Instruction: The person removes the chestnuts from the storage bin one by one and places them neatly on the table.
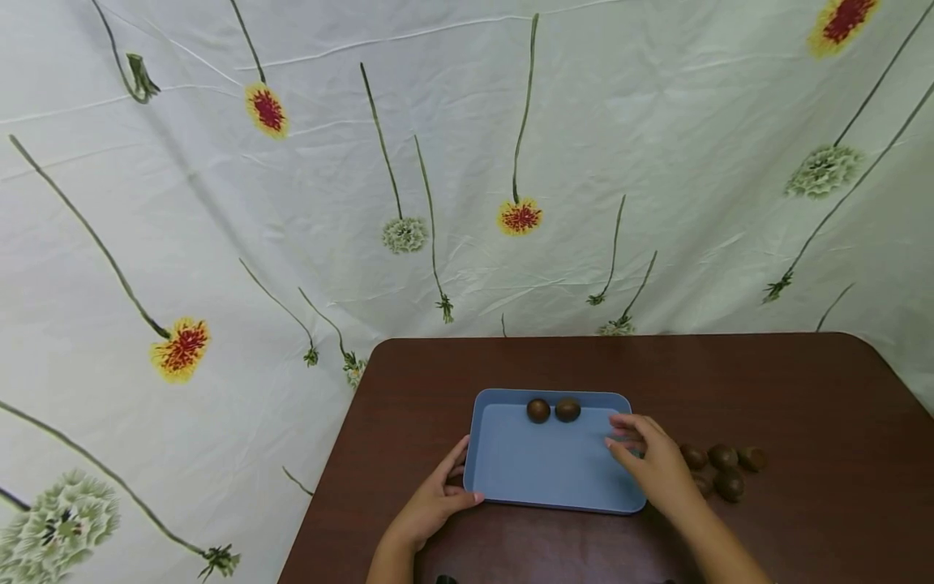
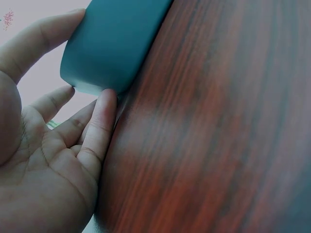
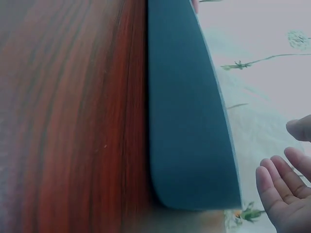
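Note:
A shallow blue tray (image 1: pixel 554 462) lies on the table. Inside it, along the back rim, sit two dark brown, round, nut-like objects: one round (image 1: pixel 538 410) and a slightly oval one (image 1: pixel 567 409). My left hand (image 1: pixel 436 496) holds the tray's front left corner, thumb at the front and fingers along the left side; the left wrist view shows fingertips touching the tray wall (image 2: pixel 114 43). Over the tray's right side hovers my right hand (image 1: pixel 653 462), fingers loosely bent and apart. Nothing shows between those fingers in the right wrist view, where the hand (image 3: pixel 286 184) is partly cut off.
Several more brown round objects (image 1: pixel 728 484) lie grouped on the dark wooden table (image 1: pixel 824 405), right of the tray and partly behind my right hand. A white flowered cloth (image 1: pixel 452 162) hangs behind the table. A small dark object (image 1: pixel 446 579) shows at the bottom edge.

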The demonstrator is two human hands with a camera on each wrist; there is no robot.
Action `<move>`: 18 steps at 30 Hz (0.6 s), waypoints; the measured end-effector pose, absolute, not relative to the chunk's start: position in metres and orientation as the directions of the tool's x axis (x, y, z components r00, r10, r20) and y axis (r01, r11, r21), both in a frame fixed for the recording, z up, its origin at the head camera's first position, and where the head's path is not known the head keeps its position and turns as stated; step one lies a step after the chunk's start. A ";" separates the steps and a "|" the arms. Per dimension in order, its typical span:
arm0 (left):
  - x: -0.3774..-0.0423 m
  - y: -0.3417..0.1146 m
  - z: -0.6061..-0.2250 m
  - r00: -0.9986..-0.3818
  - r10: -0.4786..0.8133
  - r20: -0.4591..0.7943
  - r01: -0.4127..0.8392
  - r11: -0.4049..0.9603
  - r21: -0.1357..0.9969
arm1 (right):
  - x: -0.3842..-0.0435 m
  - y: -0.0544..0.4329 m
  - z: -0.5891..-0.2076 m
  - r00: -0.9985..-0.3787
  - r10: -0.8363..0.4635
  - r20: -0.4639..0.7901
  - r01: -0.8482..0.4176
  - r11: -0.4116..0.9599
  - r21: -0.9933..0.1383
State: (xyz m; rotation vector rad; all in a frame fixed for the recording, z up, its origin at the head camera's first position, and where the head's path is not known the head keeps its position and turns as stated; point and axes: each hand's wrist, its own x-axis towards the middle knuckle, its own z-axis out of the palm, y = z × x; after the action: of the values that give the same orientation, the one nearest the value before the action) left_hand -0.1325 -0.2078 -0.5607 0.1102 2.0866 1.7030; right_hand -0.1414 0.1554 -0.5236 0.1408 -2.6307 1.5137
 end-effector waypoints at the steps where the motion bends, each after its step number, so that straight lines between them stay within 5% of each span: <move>1: -0.132 -0.208 -0.561 -0.899 0.333 -0.284 -0.211 0.238 0.948 | -0.144 0.153 -0.524 -0.989 -0.035 0.141 -0.140 0.498 -0.856; 18: -0.134 -0.208 -0.563 -0.897 0.331 -0.292 -0.219 0.240 0.946 | -0.185 0.121 -0.539 -0.996 -0.055 0.072 -0.091 0.542 -0.836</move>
State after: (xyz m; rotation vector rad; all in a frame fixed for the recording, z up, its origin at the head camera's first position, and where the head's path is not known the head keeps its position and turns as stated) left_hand -0.1340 -0.2082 -0.5626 0.1023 2.0836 1.6988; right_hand -0.1855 0.1209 -0.5391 0.1290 -2.7254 1.4809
